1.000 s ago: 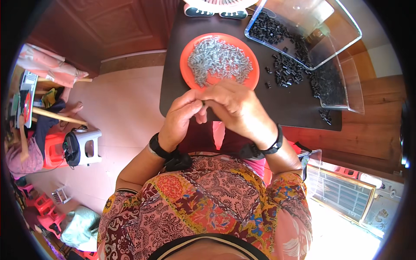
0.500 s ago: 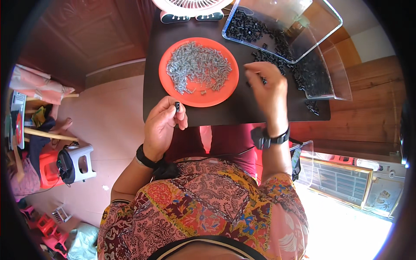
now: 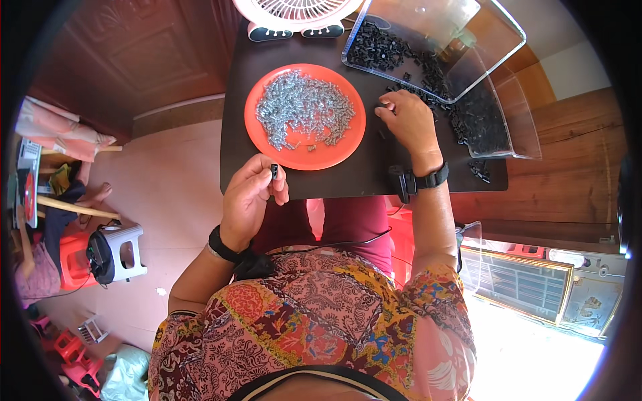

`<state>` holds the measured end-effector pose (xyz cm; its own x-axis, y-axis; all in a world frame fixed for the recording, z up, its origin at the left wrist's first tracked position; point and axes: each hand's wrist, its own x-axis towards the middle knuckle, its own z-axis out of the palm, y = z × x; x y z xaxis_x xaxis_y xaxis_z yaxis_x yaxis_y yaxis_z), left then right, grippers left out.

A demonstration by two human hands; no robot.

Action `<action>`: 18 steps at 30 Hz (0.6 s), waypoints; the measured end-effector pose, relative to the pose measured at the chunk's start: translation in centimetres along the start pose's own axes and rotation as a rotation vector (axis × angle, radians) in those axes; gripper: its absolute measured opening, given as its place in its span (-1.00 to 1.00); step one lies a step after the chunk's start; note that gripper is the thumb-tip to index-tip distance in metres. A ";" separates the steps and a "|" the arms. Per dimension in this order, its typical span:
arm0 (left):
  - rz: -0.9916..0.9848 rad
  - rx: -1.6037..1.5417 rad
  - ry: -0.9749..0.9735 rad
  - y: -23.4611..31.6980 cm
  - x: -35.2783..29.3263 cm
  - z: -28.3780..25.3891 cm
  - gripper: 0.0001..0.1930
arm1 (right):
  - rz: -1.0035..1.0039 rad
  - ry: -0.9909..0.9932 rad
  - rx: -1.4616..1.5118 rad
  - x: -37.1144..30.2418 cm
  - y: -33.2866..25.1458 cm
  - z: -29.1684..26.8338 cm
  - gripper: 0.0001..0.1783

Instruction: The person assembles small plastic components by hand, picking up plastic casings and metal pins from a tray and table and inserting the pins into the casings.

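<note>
Between the thumb and fingers of my left hand (image 3: 253,190) is a small black plastic piece (image 3: 274,171), held upright just off the near edge of the red plate (image 3: 314,160). The plate carries a heap of tiny silvery metal pieces (image 3: 301,107) that look like springs. To the right of the plate, my right hand (image 3: 411,123) is low over the dark table, its fingers bent together. A dark bit shows at its fingertips, too small to make out. Loose black pieces (image 3: 435,83) lie just beyond that hand.
A clear plastic box (image 3: 491,70) lies tipped at the back right, black pieces spilling from it. A few black pieces (image 3: 479,171) lie at the table's right end. A pink fan (image 3: 297,13) stands at the back. Stools (image 3: 124,254) stand on the floor at left.
My right hand has shifted slightly, and its fingers have come together beside the black pieces. My left hand still holds its black piece in nearly the same place.
</note>
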<state>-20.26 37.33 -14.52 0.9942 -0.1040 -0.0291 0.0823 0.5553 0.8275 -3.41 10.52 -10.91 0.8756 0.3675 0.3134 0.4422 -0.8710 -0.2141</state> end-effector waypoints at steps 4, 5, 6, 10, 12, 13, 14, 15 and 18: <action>-0.010 0.009 0.004 0.1 0.1 0.2 -0.79 | -0.027 -0.033 -0.110 0.7 0.9 1.1 -0.78; -0.009 0.016 0.006 0.1 0.1 0.2 -0.79 | -0.035 -0.037 -0.107 0.7 0.9 1.1 -0.79; -0.010 0.016 0.007 0.1 0.1 0.2 -0.79 | -0.042 -0.041 -0.105 0.7 1.0 1.1 -0.81; -0.034 0.016 -0.012 0.2 0.2 0.1 -0.80 | 0.044 0.032 0.244 0.4 0.1 0.2 -0.88; -0.047 0.013 -0.038 0.3 0.3 0.0 -0.81 | 0.204 -0.008 0.667 -0.2 -0.7 -0.6 -0.87; -0.057 -0.008 -0.056 0.3 0.4 0.2 -0.81 | 0.193 -0.040 0.868 -0.5 -0.7 -0.4 -0.83; -0.059 -0.026 -0.051 0.4 0.1 0.1 -0.81 | 0.217 -0.106 1.039 -0.7 -2.5 -0.7 -0.84; -0.058 -0.029 -0.069 0.3 0.3 0.3 -0.81 | 0.258 -0.155 1.194 -1.4 -4.0 -1.6 -0.84; -0.092 -0.004 -0.110 0.4 0.9 1.3 -0.79 | 0.233 -0.235 1.521 -3.2 -6.6 -1.3 -0.85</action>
<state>-19.44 36.36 -13.46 0.9688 -0.2442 -0.0426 0.1730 0.5427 0.8219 -9.33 14.67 -9.31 0.8956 0.4440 0.0258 -0.0567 0.1713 -0.9836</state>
